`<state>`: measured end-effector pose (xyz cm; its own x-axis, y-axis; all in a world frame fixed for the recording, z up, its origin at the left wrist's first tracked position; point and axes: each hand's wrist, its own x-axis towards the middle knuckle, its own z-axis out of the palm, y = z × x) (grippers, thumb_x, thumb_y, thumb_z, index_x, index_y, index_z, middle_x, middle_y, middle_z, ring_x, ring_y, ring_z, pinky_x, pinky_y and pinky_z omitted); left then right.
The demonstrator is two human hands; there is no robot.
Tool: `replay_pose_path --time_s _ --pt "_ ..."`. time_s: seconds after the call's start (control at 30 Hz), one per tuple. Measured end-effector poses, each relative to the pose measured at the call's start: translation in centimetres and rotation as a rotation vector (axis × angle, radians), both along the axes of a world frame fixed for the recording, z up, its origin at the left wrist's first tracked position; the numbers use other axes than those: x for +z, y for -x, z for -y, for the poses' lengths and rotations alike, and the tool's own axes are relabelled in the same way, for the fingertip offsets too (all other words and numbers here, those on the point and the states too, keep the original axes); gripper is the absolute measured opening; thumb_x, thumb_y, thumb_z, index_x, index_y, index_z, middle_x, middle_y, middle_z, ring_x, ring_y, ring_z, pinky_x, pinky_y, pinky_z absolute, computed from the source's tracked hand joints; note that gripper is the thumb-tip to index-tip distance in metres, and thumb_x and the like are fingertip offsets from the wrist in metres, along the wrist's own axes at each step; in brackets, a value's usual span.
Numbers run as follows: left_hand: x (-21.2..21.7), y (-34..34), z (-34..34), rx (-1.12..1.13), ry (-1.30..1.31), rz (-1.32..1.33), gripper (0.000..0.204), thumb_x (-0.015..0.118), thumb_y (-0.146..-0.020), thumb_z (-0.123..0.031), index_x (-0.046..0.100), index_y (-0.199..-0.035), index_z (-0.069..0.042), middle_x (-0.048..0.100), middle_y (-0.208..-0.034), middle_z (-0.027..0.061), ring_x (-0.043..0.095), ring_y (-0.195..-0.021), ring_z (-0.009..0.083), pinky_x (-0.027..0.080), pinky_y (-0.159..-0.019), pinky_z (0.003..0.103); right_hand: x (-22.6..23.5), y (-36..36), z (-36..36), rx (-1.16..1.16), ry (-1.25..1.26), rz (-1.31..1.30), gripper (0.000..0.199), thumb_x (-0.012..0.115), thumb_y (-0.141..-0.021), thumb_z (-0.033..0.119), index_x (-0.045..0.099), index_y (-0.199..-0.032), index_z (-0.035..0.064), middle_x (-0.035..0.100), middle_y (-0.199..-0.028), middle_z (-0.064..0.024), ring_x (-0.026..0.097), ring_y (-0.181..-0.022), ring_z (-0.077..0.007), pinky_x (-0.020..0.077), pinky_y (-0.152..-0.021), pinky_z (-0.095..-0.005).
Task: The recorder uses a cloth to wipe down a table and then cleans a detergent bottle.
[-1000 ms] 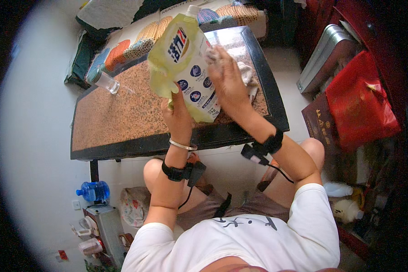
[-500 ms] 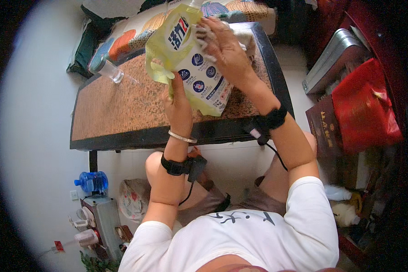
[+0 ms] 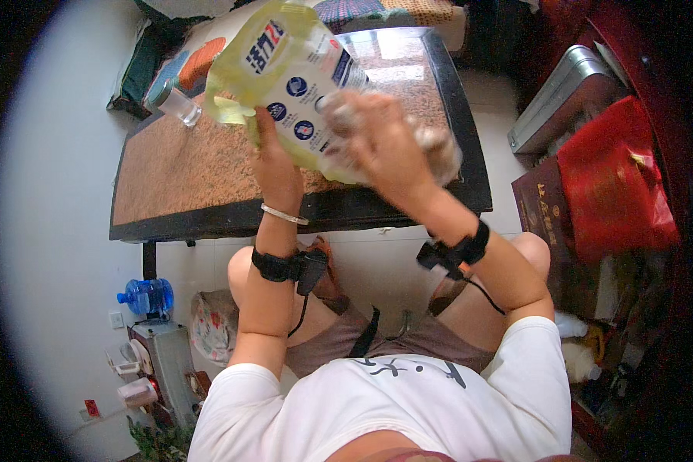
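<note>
Wearing a white shirt and shorts, the person faces the long edge of a table, both forearms out over it. Black straps with small boxes on both wrists: left strap, right strap. A pale bangle sits above the left one. Left hand grasps the pouch by its left edge, thumb on the front; its other fingers are mostly hidden. Right hand is closed on a whitish cloth, pressed to the pouch's lower right part; motion blur hides finger detail. Cloth bunches out past the hand on both sides. Pouch is yellow-green and white, held over the table, top leaning left; can't tell if its bottom touches the wood frame. Off left, a blue water jug stands on a cabinet. Off right, a red bag overlaps a maroon box, with a silver case beyond. A lidded glass jar is on the table's far left part, near the pouch. Past the table, a patterned cover.
</note>
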<state>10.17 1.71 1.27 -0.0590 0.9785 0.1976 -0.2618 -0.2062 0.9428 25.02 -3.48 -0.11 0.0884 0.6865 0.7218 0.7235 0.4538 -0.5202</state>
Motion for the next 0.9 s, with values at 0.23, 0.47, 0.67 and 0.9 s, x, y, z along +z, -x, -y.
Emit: replay_pose_path --time_s 0.23,0.47,0.67,0.9 --pt "0.8 0.9 -1.4 -0.101 0.100 0.098 0.045 0.043 -0.094 -0.040 0.050 -0.114 0.000 0.058 -0.100 0.0063 0.057 -0.085 0.0123 0.047 -0.070 0.026 1.3 2.9 -0.5 0.135 -0.123 0.005 0.053 0.061 -0.070 0.001 0.049 -0.119 0.0163 0.042 -0.126 -0.0143 0.047 -0.107 -0.0342 0.0416 -0.092 -0.0403" --pt "0.3 0.2 -1.0 -0.040 0.011 0.151 0.041 0.046 -0.094 -0.034 0.049 -0.116 -0.001 0.058 -0.100 0.0052 0.057 -0.086 0.0114 0.046 -0.073 0.025 2.3 0.1 -5.1 0.077 -0.210 -0.008 0.044 0.048 -0.081 0.001 0.047 -0.123 0.0130 0.046 -0.125 -0.0172 0.046 -0.114 -0.0344 0.0393 -0.096 -0.0398" --pt "-0.3 0.8 -1.3 -0.088 0.025 0.169 0.044 0.047 -0.092 -0.037 0.046 -0.121 -0.004 0.058 -0.109 0.0059 0.059 -0.091 0.0164 0.048 -0.076 0.029 1.1 -2.1 -7.7 0.179 -0.026 -0.246 0.045 0.047 -0.079 0.000 0.043 -0.124 0.0047 0.048 -0.121 -0.0204 0.044 -0.115 -0.0374 0.0350 -0.098 -0.0410" --pt "0.0 1.6 -0.9 -0.033 0.000 0.038 0.043 0.045 -0.093 -0.039 0.050 -0.115 -0.003 0.060 -0.103 0.0076 0.059 -0.088 0.0157 0.049 -0.074 0.028 1.9 0.9 -4.2 0.148 -0.115 0.018 0.052 0.052 -0.074 -0.003 0.045 -0.124 0.0082 0.043 -0.128 -0.0199 0.041 -0.118 -0.0390 0.0353 -0.099 -0.0424"
